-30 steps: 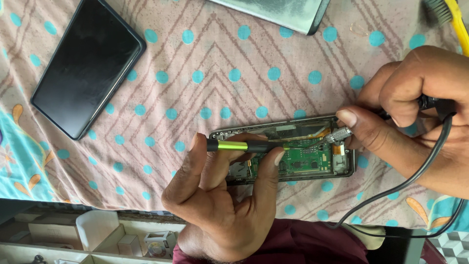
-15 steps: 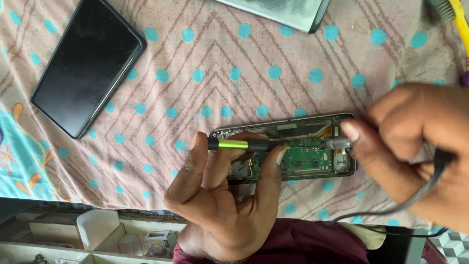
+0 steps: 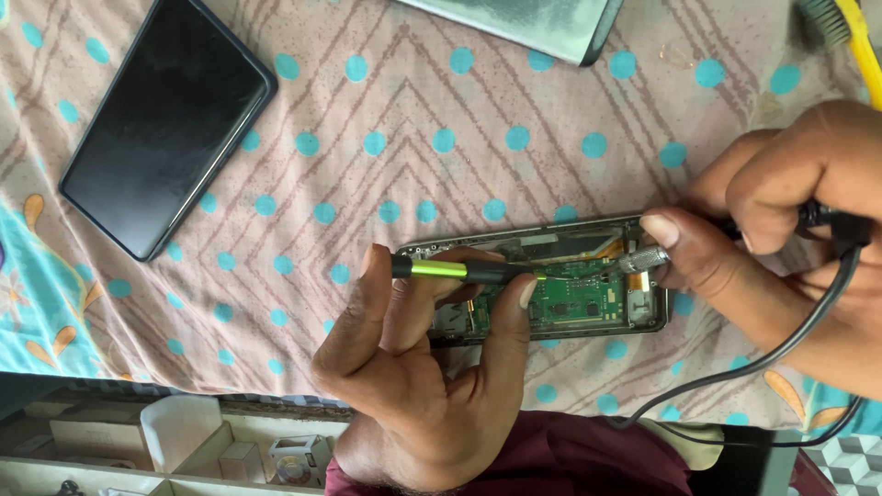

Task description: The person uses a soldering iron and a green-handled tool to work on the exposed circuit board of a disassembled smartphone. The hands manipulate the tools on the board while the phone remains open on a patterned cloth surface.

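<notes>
An opened phone with a green circuit board lies on a dotted cloth. My left hand reaches up from below and pinches a thin black and green tool held level over the phone's left half. My right hand comes in from the right, gripping a corded tool with a knurled metal collar. Its tip sits at the board's upper right corner. A black cable loops down from that hand.
A black phone lies screen up at the top left. A grey flat device is at the top edge, and a yellow brush at the top right. A compartment box with small parts sits below the cloth's edge.
My right hand shifted in a blur half a second ago and is steady again at the phone's right end. My left hand and its tool have hardly moved.
</notes>
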